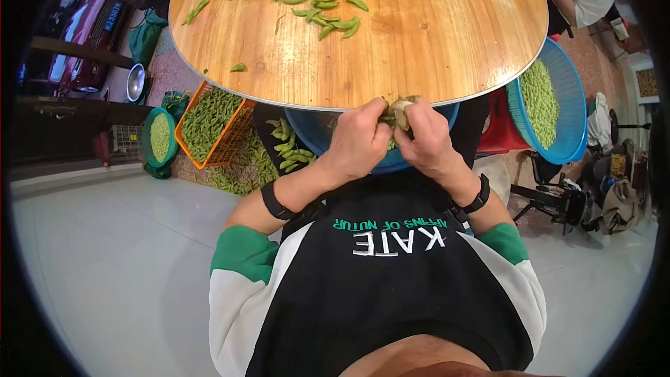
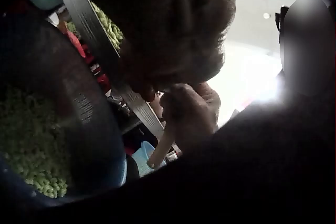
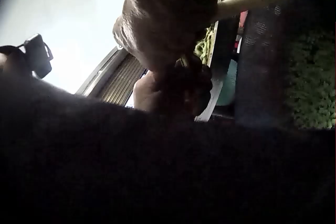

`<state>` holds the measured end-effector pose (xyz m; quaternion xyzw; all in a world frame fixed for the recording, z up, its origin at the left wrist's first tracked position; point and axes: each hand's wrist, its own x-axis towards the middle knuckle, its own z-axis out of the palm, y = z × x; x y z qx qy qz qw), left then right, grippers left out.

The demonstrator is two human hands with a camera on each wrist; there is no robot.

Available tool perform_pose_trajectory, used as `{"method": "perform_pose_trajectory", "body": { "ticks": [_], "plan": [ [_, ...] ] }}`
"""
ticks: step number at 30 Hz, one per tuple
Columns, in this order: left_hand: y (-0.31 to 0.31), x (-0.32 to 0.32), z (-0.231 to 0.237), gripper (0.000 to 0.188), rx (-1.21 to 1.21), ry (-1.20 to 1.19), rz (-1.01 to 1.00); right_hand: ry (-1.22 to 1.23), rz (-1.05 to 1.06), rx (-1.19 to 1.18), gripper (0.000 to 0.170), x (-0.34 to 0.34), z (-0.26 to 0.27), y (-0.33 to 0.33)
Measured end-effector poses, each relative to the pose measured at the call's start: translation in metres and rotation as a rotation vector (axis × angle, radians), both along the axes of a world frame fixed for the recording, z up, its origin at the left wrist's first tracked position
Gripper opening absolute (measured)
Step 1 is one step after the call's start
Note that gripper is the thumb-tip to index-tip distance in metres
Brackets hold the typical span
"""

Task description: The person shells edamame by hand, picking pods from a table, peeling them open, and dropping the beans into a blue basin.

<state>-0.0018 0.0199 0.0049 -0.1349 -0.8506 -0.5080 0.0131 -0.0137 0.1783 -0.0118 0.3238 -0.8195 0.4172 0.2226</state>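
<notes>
Both hands meet at the front edge of the round wooden table (image 1: 293, 63), over a blue basin (image 1: 307, 132). Curled fingers of the left hand (image 1: 357, 141) and right hand (image 1: 429, 141) pinch a small greenish-brown pod (image 1: 400, 113) between them; the fingers hide much of it. Green pods (image 1: 342, 26) lie on the table beyond the hands. In the left wrist view the left hand (image 2: 184, 29) is dark and close to the other hand, beside shelled beans (image 2: 50, 184). The right wrist view shows the right hand (image 3: 157, 19) mostly in shadow.
At left stand an orange crate (image 1: 188, 143) of pods and a green basin (image 1: 148, 141) of beans. Loose pods (image 1: 289, 146) lie below the table. A blue basket (image 1: 572, 112) of beans is at right. Another person's arm (image 1: 558, 0) reaches in at the upper right.
</notes>
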Motion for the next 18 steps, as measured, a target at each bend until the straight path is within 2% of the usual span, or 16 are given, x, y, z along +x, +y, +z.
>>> {"method": "perform_pose_trajectory", "body": {
  "ticks": [7, 10, 13, 14, 15, 17, 18],
  "plan": [
    [0.002, 0.000, -0.005, 0.006, 0.011, 0.032, -0.027, 0.032, 0.022, 0.130, 0.026, 0.010, 0.006, 0.005],
    [0.000, -0.001, -0.003, 0.015, -0.025, 0.134, -0.056, -0.052, -0.097, 0.075, 0.028, 0.004, 0.000, 0.012],
    [-0.005, 0.002, 0.004, 0.019, 0.078, 0.175, -0.039, -0.179, -0.124, -0.017, 0.027, 0.005, 0.000, 0.017],
    [-0.009, 0.001, 0.004, 0.019, 0.051, 0.285, -0.070, -0.184, -0.134, -0.017, 0.025, 0.006, 0.002, 0.014],
    [-0.013, 0.002, 0.004, 0.020, 0.025, 0.392, -0.098, -0.188, -0.135, -0.019, 0.025, 0.008, 0.003, 0.009],
    [-0.022, 0.007, 0.010, 0.017, 0.022, 0.389, -0.125, -0.246, -0.040, -0.138, 0.023, 0.011, 0.005, -0.001],
    [-0.028, 0.009, 0.017, 0.015, 0.021, 0.392, -0.154, -0.289, -0.002, -0.120, 0.023, 0.012, 0.007, -0.001]
  ]
}}
